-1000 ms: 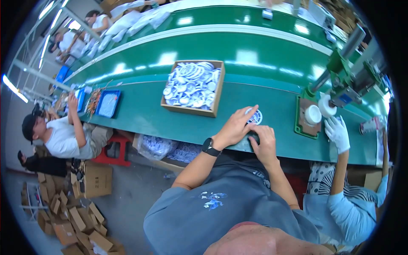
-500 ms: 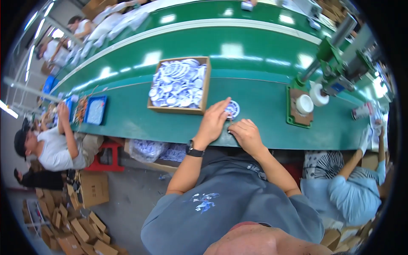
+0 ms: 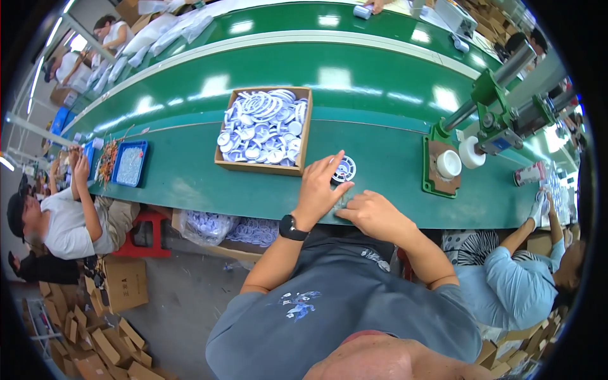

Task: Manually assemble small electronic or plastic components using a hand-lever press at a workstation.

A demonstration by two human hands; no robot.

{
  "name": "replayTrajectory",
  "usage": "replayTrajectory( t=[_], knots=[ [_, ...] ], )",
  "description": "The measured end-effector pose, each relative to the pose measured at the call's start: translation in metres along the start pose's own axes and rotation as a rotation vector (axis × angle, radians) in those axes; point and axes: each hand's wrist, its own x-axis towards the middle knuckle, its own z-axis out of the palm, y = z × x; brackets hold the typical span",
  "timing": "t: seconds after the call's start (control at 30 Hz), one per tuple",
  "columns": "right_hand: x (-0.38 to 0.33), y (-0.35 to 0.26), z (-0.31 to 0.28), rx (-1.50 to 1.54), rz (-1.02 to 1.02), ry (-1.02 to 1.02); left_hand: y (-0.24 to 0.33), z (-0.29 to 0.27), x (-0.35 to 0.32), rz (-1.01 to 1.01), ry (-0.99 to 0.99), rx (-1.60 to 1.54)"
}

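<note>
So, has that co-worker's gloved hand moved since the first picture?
Yes, to the right: the gloved hand was close beside the green press a second ago; now it is well to the press's right.

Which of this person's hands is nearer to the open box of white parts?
Left. The left hand is right by the near right corner of the box; the right hand is farther off, beyond the left one.

Head-level fisheye view; steeply downward

White spoked disc (image 3: 344, 170), dark gaps
</note>
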Motion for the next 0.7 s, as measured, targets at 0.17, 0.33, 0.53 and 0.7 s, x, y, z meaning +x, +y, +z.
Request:
replayTrajectory(
  t=[0.17,0.33,0.53,0.7],
  knots=[
    [0.112,0.04,-0.034,-0.06,0.065,0.232,-0.013,0.007,0.002,0.088,0.081,0.027],
    [0.193,0.088,0.014,-0.284,0.021,0.393,-0.013,0.008,0.0,0.044,0.079,-0.076],
    [0.194,0.079,0.011,-0.404,0.025,0.401,-0.009,0.012,-0.006,0.04,0.097,-0.082],
    [0.179,0.063,-0.013,-0.197,-0.065,0.472,-0.009,0.01,-0.006,0.03,0.067,-0.066]
  ],
)
